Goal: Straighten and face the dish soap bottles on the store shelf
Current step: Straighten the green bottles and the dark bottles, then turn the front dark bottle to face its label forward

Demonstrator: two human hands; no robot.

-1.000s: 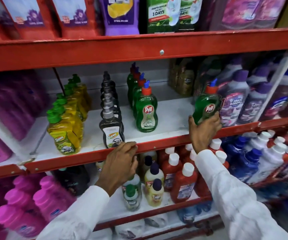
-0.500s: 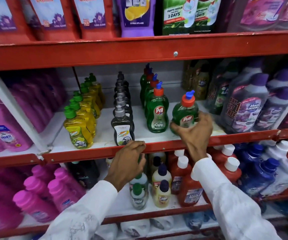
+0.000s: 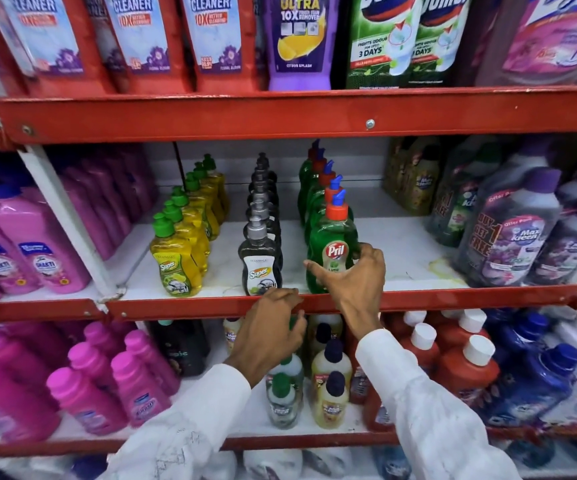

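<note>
Three rows of dish soap bottles run front to back on the middle shelf's white board (image 3: 412, 251). The yellow Super row (image 3: 175, 261) is on the left, the dark grey Super row (image 3: 260, 263) in the middle, the green Pril row on the right. My right hand (image 3: 353, 282) is wrapped around the base of the front green Pril bottle (image 3: 333, 242), which stands upright at the shelf's front with its label facing me. My left hand (image 3: 269, 327) rests on the red front lip (image 3: 183, 306), fingers curled over it, just below the grey row.
Large purple-capped cleaner bottles (image 3: 515, 237) crowd the right of the same shelf, pink bottles (image 3: 27, 251) the bay to the left. Red and blue bottles (image 3: 467, 368) and small bottles (image 3: 328, 386) fill the shelf below. The upper red shelf (image 3: 280, 112) overhangs with cleaner packs.
My right hand carried the green Pril bottle from the right side leftward and set it at the front of the green row. The left hand stayed on the shelf lip.
</note>
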